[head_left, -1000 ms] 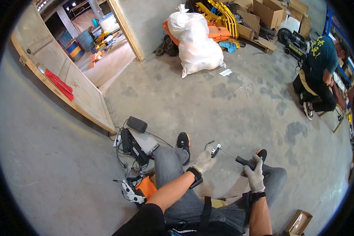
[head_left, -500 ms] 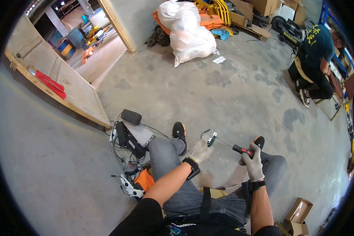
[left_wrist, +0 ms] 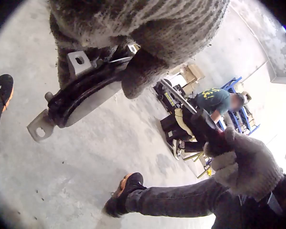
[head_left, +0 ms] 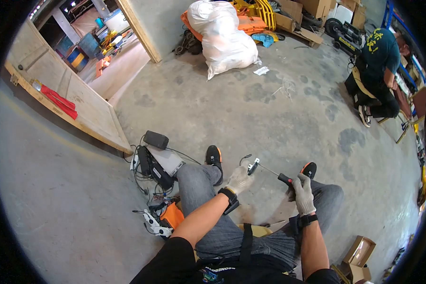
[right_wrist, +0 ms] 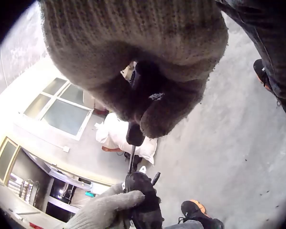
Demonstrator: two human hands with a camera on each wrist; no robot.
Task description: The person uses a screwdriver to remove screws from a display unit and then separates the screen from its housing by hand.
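My gloved left hand (head_left: 240, 181) grips a small black part with metal mounting tabs (left_wrist: 88, 95), its pale flat face showing in the left wrist view. A short black cable (head_left: 245, 158) sticks out beyond the fingers. In my gloved right hand (head_left: 304, 195) is a screwdriver (head_left: 284, 179) with a black and red handle, the fingers curled round it. Its long thin shaft (right_wrist: 132, 160) runs to the black part, with the tip right at a metal tab. The right wrist view shows the handle mostly hidden inside the glove.
Beside my left leg lie a black adapter-like box (head_left: 156, 139), a silver case (head_left: 169, 161), tangled cables and an orange item (head_left: 172, 216). An opened cardboard box (head_left: 359, 251) stands at lower right. Another person (head_left: 378, 71) sits at far right. A white sack (head_left: 227, 45) stands ahead.
The head view has tilted slightly down and right. My right hand has shifted and turned on the screwdriver handle, while my left hand keeps the black part at the tip.
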